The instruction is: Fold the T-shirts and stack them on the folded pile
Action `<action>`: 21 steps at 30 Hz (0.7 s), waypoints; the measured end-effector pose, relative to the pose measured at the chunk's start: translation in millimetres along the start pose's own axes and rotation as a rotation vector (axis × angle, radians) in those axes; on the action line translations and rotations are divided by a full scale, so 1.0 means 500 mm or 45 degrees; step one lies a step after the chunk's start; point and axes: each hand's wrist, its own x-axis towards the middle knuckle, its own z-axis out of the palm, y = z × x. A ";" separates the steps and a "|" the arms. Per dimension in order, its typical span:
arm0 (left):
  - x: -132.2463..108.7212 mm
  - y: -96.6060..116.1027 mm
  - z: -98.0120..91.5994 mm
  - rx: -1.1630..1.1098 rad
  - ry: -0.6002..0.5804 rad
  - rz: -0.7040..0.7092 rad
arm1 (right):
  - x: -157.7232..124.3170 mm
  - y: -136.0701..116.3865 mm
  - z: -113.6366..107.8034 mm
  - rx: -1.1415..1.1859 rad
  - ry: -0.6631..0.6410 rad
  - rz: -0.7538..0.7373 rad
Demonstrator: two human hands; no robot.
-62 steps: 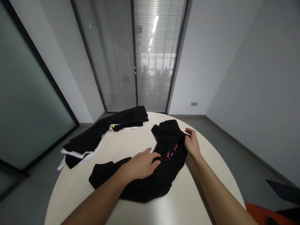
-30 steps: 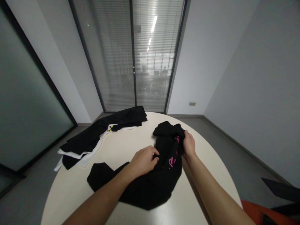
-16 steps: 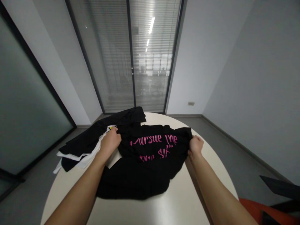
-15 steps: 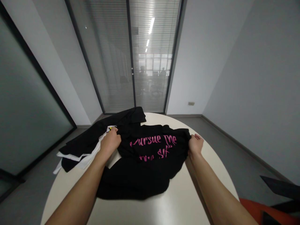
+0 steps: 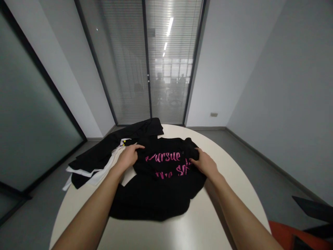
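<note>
A black T-shirt with pink lettering lies spread on the round table, its lower part toward me. My left hand is at its left shoulder, index finger stretched over the cloth and the other fingers curled at the sleeve. At the opposite shoulder, my right hand has thumb and fingers around the bunched right sleeve, which is turned in over part of the lettering. The fabric under both palms is hidden.
Left of the shirt lie other black garments and a white one, overlapping. The pale round table has its curved edge at the right. An orange-red chair stands at the lower right. Behind are a blinds-covered glass partition and walls.
Both hands have moved inward, toward the shirt's middle. The right sleeve, stretched out before, is now folded in and covers some letters. My left fingers have loosened from a fist.
</note>
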 end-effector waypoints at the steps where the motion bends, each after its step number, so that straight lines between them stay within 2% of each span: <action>1: 0.004 -0.003 -0.005 0.004 0.157 -0.027 | 0.001 0.003 -0.003 -0.033 -0.009 0.003; 3: 0.012 -0.009 -0.007 0.026 0.400 -0.074 | 0.001 0.003 -0.013 -0.042 0.060 0.011; 4: 0.014 -0.012 -0.004 0.031 0.446 -0.080 | 0.001 -0.001 -0.019 -0.013 0.128 0.007; 6: 0.016 -0.014 0.007 0.021 0.405 -0.072 | 0.002 -0.010 -0.027 0.097 0.279 -0.033; 9: 0.008 -0.012 0.024 0.002 0.180 -0.052 | 0.003 -0.021 -0.022 0.242 0.360 -0.189; 12: -0.003 -0.010 0.026 0.082 -0.007 -0.105 | 0.003 -0.024 -0.006 0.176 0.285 -0.255; 16: -0.008 -0.007 0.010 0.182 -0.108 -0.269 | -0.001 -0.024 -0.003 0.000 0.149 -0.199; 21: -0.009 -0.006 0.011 0.219 -0.271 -0.229 | -0.015 -0.029 -0.017 -0.084 -0.131 -0.104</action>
